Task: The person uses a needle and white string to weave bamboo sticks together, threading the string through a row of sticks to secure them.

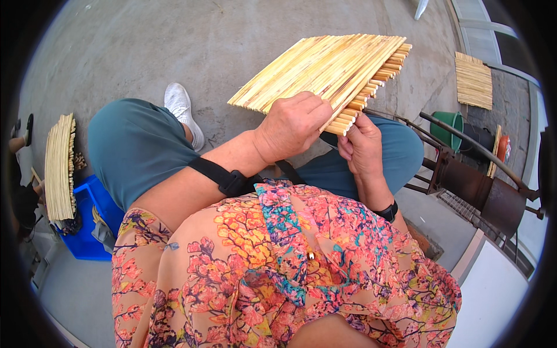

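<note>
Left hand point(297, 120) clasping the mat point(325, 66) near its lower edge, right hand point(365, 142) pinching its stick ends point(342, 123), presumably to steady it

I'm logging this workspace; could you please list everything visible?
Held stalk panel: one, yellow, centre
Second panel: one, yellow, far left
Third panel: one, yellow, upper right
Tub: one, blue, left
Bucket: one, green, right
Metal apparatus: one, rusty, right
Co-worker: one, dark clothes, left edge
Floor: one, grey, beneath
Watch: one, black, right wrist
Shoe: one, white, near left knee
Blouse: one, multicoloured, torso
Trousers: one, teal, legs
Left hand, right hand: two, bare, holding panel
</note>
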### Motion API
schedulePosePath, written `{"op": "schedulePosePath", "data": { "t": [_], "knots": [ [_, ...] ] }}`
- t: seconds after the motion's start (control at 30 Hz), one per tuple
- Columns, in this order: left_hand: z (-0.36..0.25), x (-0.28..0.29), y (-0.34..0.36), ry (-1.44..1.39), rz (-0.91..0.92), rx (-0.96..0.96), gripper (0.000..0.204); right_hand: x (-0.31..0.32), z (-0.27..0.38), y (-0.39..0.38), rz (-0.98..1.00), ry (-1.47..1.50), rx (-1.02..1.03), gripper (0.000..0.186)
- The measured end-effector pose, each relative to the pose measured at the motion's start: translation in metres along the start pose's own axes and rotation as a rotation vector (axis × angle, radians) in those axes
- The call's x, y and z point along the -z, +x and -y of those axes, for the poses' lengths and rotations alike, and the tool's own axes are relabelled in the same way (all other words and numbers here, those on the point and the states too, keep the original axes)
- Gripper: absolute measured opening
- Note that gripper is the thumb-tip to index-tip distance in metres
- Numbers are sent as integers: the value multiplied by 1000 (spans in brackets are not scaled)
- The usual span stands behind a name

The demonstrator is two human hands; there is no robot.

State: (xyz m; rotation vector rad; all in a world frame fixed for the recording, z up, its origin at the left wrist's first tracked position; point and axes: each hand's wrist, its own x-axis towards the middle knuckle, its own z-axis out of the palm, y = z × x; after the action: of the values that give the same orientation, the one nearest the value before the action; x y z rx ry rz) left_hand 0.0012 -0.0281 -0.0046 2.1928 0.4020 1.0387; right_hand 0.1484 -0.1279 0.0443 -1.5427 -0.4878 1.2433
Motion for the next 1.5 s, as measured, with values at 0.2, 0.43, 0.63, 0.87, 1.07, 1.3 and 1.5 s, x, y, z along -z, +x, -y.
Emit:
{"op": "schedulePosePath", "data": {
  "t": [0.2,0.43,0.63,0.87,1.07,1.3,1.5],
  "knots": [
    [4,3,2,-19,-106,64,38,-7,13,-3,14,-116,-21,6],
    [5,0,3,-13,-137,63,43,-9,11,-5,12,-153,8,7],
    [2,1,5,20,-139,64,43,-10,11,-1,-6,-194,46,5],
    [0,2,6,8,-105,78,40,-14,11,-1,-26,-144,48,5],
    [-1,1,4,0,-78,77,40,-19,12,8,-64,-120,46,8],
    [8,5,16,-88,-192,98,41,-16,23,27,31,-152,175,11],
    [10,1,19,-236,-154,338,52,-8,5,19,26,-567,671,65]
  ]
}}
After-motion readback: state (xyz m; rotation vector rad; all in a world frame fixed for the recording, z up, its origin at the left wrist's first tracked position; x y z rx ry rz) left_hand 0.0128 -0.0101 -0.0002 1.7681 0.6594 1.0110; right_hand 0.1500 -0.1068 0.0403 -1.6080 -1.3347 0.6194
